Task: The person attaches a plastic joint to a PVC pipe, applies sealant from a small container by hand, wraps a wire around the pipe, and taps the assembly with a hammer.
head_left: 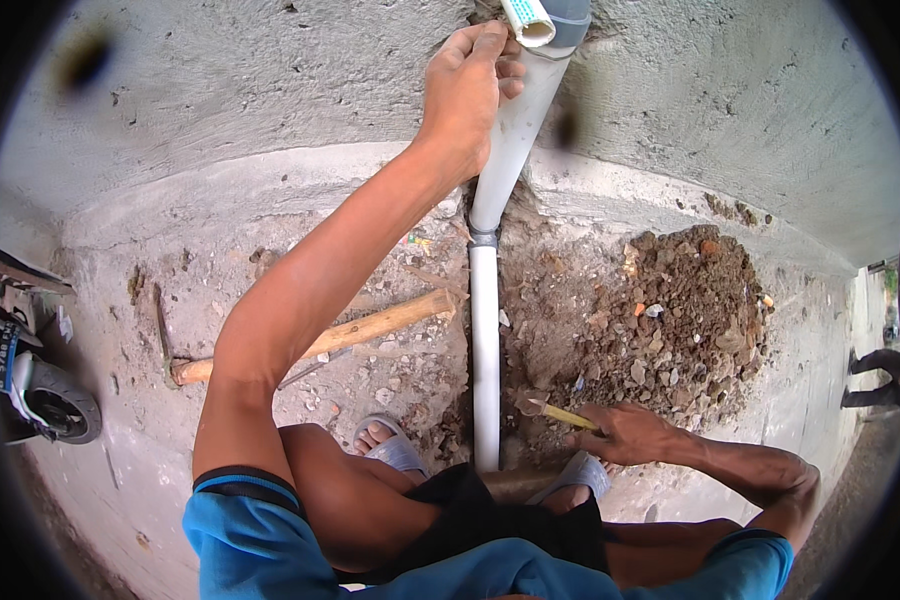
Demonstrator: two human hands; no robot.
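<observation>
My left hand (470, 88) is raised against the grey wall, its fingers curled in beside the open end of a short white pipe (536, 32). Whatever is between those fingers is hidden. Just to its right, a thick grey pipe (518, 135) runs down the wall to a collar (483, 238), where a thinner white pipe (485, 350) continues along a trench in the ground. Low on the right, my right hand (630, 434) is closed around the yellowish handle of a hammer (567, 414), whose small head points left, over the dirt beside the trench.
A pickaxe (370, 328) with a wooden handle lies left of the trench. Right of it rises a heap of soil and rubble (695, 310). My sandalled feet straddle the white pipe. A parked motorcycle (55, 400) stands far left; a person's legs (878, 375) show far right.
</observation>
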